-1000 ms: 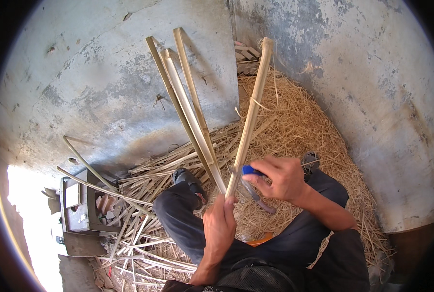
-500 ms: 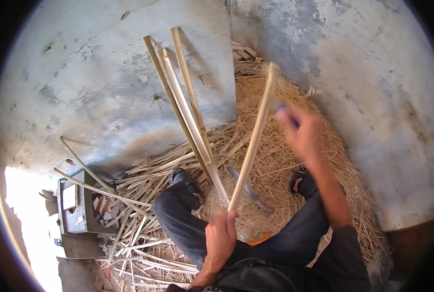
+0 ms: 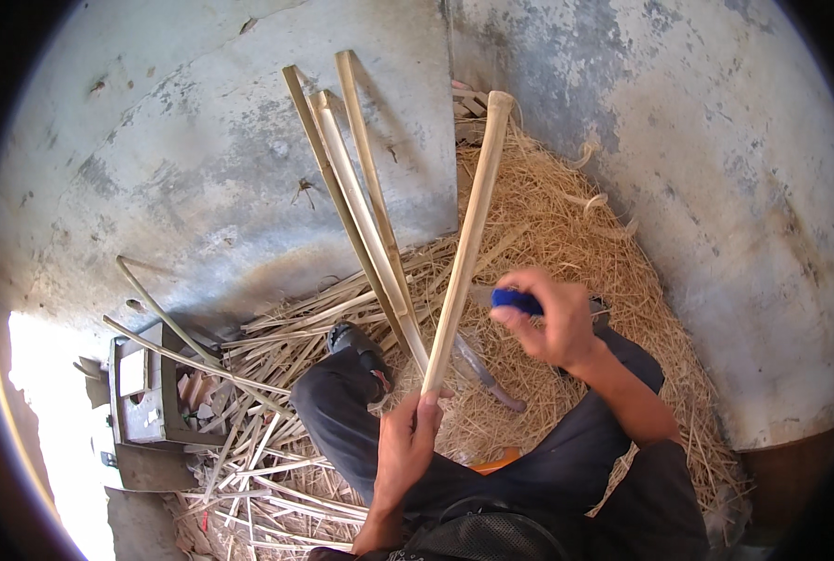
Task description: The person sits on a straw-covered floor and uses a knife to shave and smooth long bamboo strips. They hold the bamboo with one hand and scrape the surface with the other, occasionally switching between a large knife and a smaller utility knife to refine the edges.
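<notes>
Above the middle of the floor, between the person's knees, a pale bamboo strip (image 3: 468,243) slants up and away, its top end toward the floor's far corner. The left hand (image 3: 406,444) is closed round its lower end, thumb laid along the near face, so nearly all of the strip stretches beyond that hand. To the right of the strip, with a gap between, the right hand (image 3: 552,318) has its fingers curled round a blue-handled tool (image 3: 518,301); the tool's tip is too blurred to make out. Just left of the held strip, three bamboo pieces (image 3: 365,206) lean on the wall (image 3: 202,140). Below the right hand, a curved grey tool (image 3: 488,376) lies on the floor. Curly shavings (image 3: 604,262) heap along the floor's right edge, and a box (image 3: 146,402) stands near its left edge.
</notes>
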Tool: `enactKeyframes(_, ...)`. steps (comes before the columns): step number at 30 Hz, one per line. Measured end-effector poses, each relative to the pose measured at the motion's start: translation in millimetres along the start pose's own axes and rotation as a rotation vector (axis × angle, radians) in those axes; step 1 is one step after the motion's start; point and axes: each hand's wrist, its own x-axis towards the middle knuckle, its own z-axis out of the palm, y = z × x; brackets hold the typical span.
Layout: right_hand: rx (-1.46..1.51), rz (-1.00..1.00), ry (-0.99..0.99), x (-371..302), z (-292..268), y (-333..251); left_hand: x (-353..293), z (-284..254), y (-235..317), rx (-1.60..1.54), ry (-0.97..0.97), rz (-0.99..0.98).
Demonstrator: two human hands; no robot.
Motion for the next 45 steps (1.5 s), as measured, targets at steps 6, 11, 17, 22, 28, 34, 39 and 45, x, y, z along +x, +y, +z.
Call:
enactKeyframes(6, -0.062, -0.071, -0.216, -12, 3, -14, 5, 8, 13, -0.042, -0.005, 0.007)
enactKeyframes(11, -0.062, -0.085, -0.208, -10, 1, -16, 7, 12, 0, -0.009, 0.082, 0.073)
enactKeyframes(17, -0.07, -0.078, -0.196, -7, -2, -16, 7, 16, 2, 0.079, 0.161, 0.144)
enactKeyframes(22, -0.102, -0.078, -0.208, -6, -5, -17, 4, 16, 10, 0.148, 0.162, 0.142)
enactKeyframes(28, -0.053, -0.027, -0.015, 2, -8, 6, -10, 19, -2, 0.16, 0.144, 0.138)
enactKeyframes(34, -0.105, -0.003, -0.122, 4, -9, 8, -14, 18, -6, 0.157, 0.169, 0.098)
enactKeyframes(39, -0.152, 0.145, -0.046, 15, -12, 33, -24, 15, -11, 0.186, 0.144, 0.075)
enactKeyframes(45, -0.247, 0.332, 0.127, 44, -68, 110, -53, -1, -33, 0.08, -0.084, -0.087)
